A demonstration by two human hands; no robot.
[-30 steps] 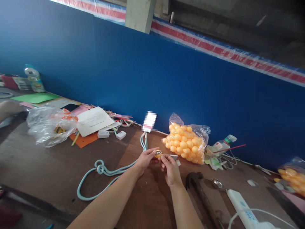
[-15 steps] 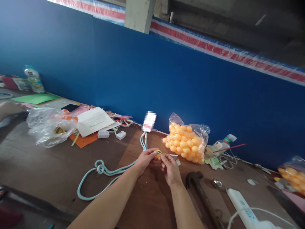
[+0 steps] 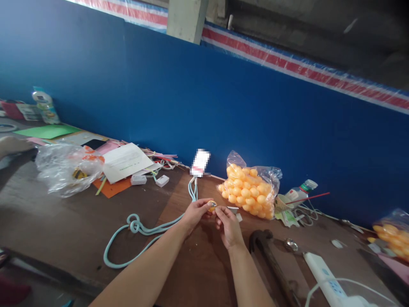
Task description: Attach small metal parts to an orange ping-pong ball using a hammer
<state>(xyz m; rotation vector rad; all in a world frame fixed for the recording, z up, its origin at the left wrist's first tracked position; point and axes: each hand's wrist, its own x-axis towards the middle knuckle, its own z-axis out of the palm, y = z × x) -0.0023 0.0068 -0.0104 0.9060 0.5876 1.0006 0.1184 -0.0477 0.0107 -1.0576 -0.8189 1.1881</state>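
Orange and silver, a small piece [image 3: 212, 206] sits above the counter [image 3: 198, 268] between the left hand [image 3: 195, 214], whose fingers pinch its left side, and the right hand [image 3: 229, 227], whose fingers pinch its right edge, neither nearer, long axis unclear.

This looks like a makeshift workshop, perhaps a craft corner, set up inside a bare concrete building. A blue partition [image 3: 223, 98] stands along the back edge of the tabletop [image 3: 32, 209], and above it show a raw pillar [image 3: 186, 21] and striped plastic sheeting [image 3: 306, 70]. Tools and supplies share the surface: a hammer [image 3: 276, 268] right of the middle, a power strip [image 3: 320, 267] farther right, a clear bag of orange balls [image 3: 246, 189] near the back edge. Toward the left end lie coloured paper [image 3: 47, 131] and thin sticks [image 3: 159, 154]. A drink bottle [image 3: 298, 195] leans among the clutter.
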